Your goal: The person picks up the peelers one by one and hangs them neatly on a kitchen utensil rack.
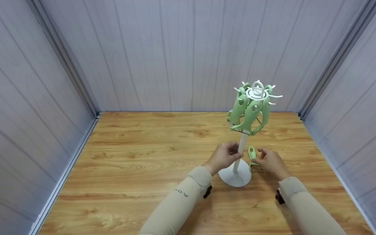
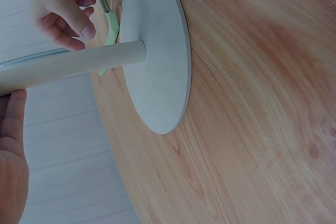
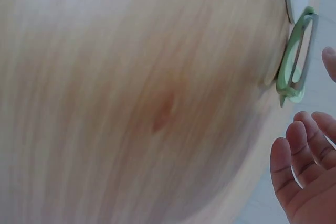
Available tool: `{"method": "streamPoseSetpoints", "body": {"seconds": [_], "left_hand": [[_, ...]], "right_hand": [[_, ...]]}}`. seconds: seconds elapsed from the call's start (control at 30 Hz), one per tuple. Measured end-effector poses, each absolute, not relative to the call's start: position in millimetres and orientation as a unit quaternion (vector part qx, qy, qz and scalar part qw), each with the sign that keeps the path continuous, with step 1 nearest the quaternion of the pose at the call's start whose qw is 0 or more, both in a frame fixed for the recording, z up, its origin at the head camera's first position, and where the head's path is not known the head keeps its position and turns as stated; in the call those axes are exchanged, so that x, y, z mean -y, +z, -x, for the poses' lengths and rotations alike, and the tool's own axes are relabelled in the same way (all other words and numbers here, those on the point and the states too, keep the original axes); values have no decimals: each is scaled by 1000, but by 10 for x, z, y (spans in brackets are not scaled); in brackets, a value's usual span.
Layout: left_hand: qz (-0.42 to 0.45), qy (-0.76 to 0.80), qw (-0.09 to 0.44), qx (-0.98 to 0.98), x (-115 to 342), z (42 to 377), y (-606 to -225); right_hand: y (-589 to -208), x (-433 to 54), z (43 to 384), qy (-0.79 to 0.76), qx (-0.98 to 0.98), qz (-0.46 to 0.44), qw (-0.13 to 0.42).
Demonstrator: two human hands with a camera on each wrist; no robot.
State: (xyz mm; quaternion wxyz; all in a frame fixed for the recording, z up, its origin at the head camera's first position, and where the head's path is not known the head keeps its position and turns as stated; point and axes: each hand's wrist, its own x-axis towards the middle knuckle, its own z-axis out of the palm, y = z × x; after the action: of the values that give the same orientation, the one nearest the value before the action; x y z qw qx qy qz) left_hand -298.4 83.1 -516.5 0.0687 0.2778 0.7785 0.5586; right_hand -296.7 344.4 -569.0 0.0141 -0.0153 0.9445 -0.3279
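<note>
My left hand (image 1: 223,157) grips the white post (image 1: 242,142) of an upright rack low down, above its round white base (image 1: 235,179). Several light green Y-shaped peelers (image 1: 251,115) hang from the hooks at the rack's top. One more green peeler (image 1: 252,154) is on the table just right of the base, its handle pointing away from me. Close beside that peeler is my right hand (image 1: 272,163), thumb and fingers spread apart. In the right wrist view, its fingers (image 3: 297,135) stand off from the peeler's blade end (image 3: 297,59).
The rack stands right of centre on a wood-grain table (image 1: 135,169). Pale panelled walls (image 1: 175,58) close off the back and both sides. White hooks (image 1: 276,96) stick out around the rack's top at the height of the hanging handles.
</note>
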Motion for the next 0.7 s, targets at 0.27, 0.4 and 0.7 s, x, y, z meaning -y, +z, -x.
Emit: {"method": "streamPoseSetpoints", "body": {"seconds": [0.27,0.4,0.7], "left_hand": [[-286,566,72,-770,-825,2987,-5163],[-285,568,73,-769,-827,2988,-5166],[-289,562,71,-772,-826,2997,-5176]], "right_hand": [[-5740,-3377,3015,-349,-937,3,30],[-5769,-3357,3036,-360,-932,-10,33],[-5828,-3309,3057,-372,-927,-35,40]]}}
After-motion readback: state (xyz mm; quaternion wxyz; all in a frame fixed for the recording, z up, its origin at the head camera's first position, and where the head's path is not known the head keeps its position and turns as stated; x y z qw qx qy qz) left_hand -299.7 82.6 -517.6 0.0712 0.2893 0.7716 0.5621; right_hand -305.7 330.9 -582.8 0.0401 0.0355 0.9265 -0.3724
